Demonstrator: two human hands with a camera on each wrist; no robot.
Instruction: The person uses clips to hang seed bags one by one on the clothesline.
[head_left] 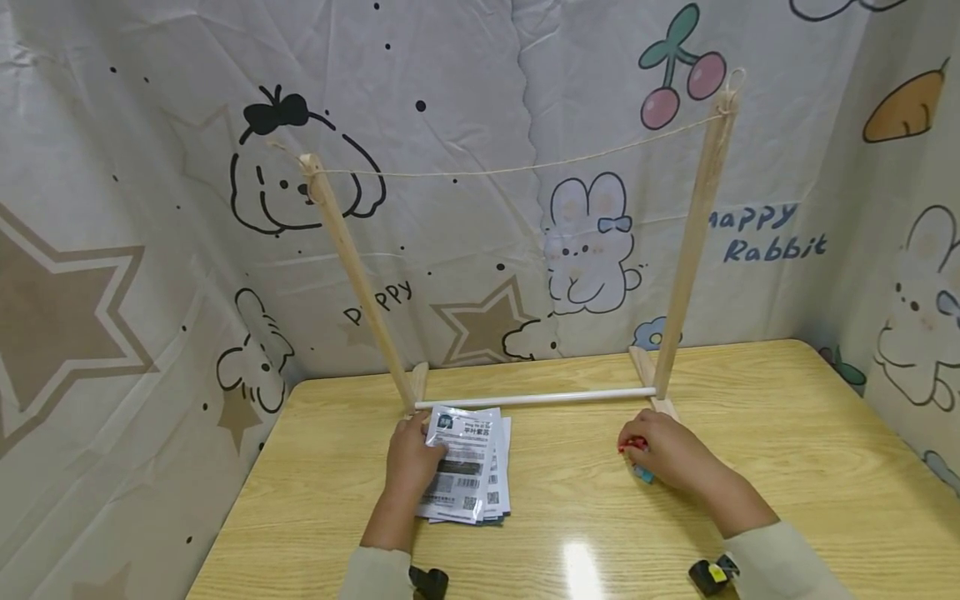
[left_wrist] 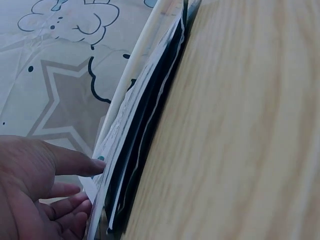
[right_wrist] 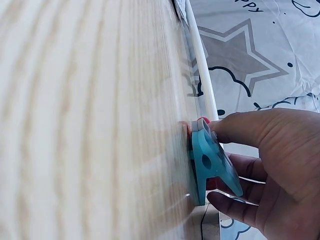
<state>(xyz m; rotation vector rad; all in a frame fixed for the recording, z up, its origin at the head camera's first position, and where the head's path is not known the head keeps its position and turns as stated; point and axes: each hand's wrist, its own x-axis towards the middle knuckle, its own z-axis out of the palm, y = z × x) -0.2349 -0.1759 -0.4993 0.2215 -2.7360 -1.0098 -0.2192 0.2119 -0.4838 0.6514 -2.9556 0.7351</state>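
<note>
My left hand point(head_left: 411, 458) is at the left edge of a stack of silver-white printed packets point(head_left: 459, 467). Its thumb lies on the top packet, and the other fingers curl by the edge; the left wrist view shows the dark undersides point(left_wrist: 145, 135) of the packets. On the right, my right hand point(head_left: 667, 450) pinches a red clip point(head_left: 633, 444) close to the tabletop. A teal clip point(right_wrist: 212, 162) sits right beside it, standing between the camera and the red one. Most of the red clip is hidden by the teal clip and fingers.
Behind both hands stands a wooden frame with a left post point(head_left: 360, 283), a right post point(head_left: 693, 250) and a white bar point(head_left: 536, 398) low between them. A string point(head_left: 517, 169) sags between the post tops. Printed cloth point(head_left: 465, 242) hangs around the wooden table point(head_left: 300, 500).
</note>
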